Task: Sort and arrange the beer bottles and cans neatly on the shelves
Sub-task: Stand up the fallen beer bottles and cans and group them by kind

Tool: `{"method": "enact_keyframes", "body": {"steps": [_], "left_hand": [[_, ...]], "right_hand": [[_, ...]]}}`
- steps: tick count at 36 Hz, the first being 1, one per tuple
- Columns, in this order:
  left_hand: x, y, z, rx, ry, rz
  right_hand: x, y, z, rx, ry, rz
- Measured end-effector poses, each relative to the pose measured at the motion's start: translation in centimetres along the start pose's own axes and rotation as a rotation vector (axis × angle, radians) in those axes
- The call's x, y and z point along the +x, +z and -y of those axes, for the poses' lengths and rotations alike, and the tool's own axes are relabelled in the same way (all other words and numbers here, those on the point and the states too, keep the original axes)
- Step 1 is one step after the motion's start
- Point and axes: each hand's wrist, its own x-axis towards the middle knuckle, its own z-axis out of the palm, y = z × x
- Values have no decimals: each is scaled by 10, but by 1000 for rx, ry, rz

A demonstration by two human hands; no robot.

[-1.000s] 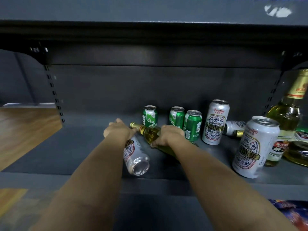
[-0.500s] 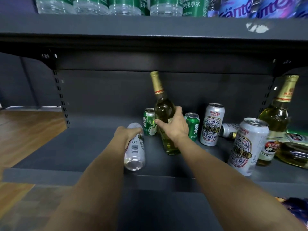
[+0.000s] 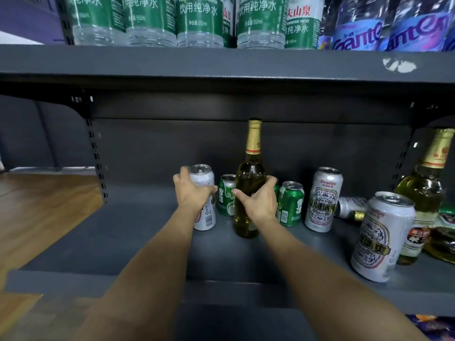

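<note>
Two hands are at work on the dark grey shelf [image 3: 118, 232]: your left hand [image 3: 193, 193] grasps a white beer can [image 3: 203, 200] that stands upright, fingers curled round its upper half, and your right hand [image 3: 258, 201] wraps round the body of a green glass beer bottle [image 3: 250, 173] with gold foil on its neck, which also stands upright, near the middle of the shelf. Between the two, a small green can [image 3: 225, 195] stands just behind your hands, toward the back wall; another green can [image 3: 291, 204] stands just right of your right hand, and a third may sit behind that hand, though you cannot tell for sure. Further right stands a tall white patterned can [image 3: 323, 200], then a white can lying on its side [image 3: 350, 206] near the back. By the shelf's right front edge a second patterned can [image 3: 380, 237] stands tilted, with a second gold-foiled bottle [image 3: 423, 188] upright behind it. On the shelf above, green-labelled water bottles [image 3: 199, 20] stand in a row
</note>
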Motion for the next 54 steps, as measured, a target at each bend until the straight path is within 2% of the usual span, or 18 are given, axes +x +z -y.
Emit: {"method": "enact_keyframes", "body": {"steps": [17, 20, 22, 26, 29, 35, 39, 42, 45, 47, 50, 54], "left_hand": [[5, 10, 5, 144, 30, 32], [3, 9, 5, 140, 23, 26], [-6, 10, 1, 174, 33, -54], [-36, 20, -22, 210, 182, -359], [-62, 37, -47, 179, 290, -399], [-132, 91, -84, 152, 431, -236], [-179, 127, -95, 130, 406, -38], [-202, 148, -98, 137, 327, 195], [-220, 164, -99, 110, 245, 445], [-231, 172, -101, 104, 226, 540], [-242, 187, -104, 69, 209, 559], [-241, 210, -104, 39, 175, 450]], "right_hand": [[0, 6, -3, -87, 14, -29], [-9, 0, -6, -172, -45, -45], [-19, -10, -11, -255, -153, -91], [-33, -41, -15, -366, -390, -277], [-35, -71, -16, -378, -456, -358], [-46, -153, -32, -446, -660, -490], [-52, -205, -41, -417, -661, -551], [-51, -239, -48, -369, -544, -639], [-45, -271, -64, -305, -298, -714], [-40, -290, -78, -309, -167, -732], [-34, -305, -99, -328, -66, -603], [-24, -310, -116, -265, 64, -348]]}}
